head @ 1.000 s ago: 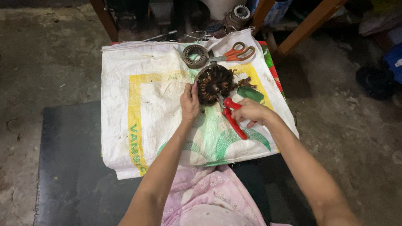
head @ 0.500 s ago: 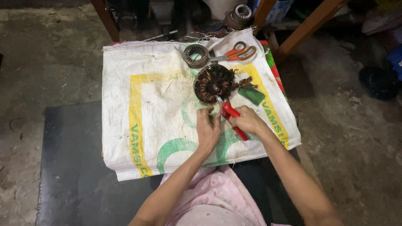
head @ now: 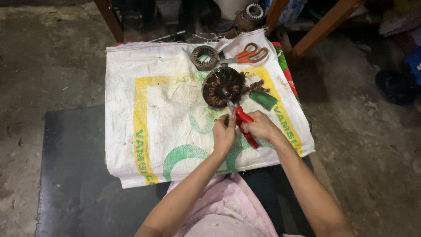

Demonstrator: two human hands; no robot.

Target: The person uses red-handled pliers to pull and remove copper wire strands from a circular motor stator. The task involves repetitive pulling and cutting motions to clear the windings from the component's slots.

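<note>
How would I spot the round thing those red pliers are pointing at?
On the white woven sack, look just beyond the right hand holding the red-handled pliers. The dark round motor core wound with coppery wire lies there, larger and browner than the grey metal ring behind it.

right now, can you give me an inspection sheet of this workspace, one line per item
surface: white woven sack with yellow and green print, spread over a dark mat on a concrete floor
job's things: round wound motor stator lying flat on the sack; red-handled pliers, tip toward the stator
clutter: orange-handled scissors, metal ring part, green piece, wire scraps beside the stator
hands: right hand grips the pliers handles; left hand is at the pliers too, whether it grips them cannot be told
cables: nothing seen apart from thin loose strands at the sack's far edge
surroundings: wooden legs, another wound part, dark shoe on the floor
</note>
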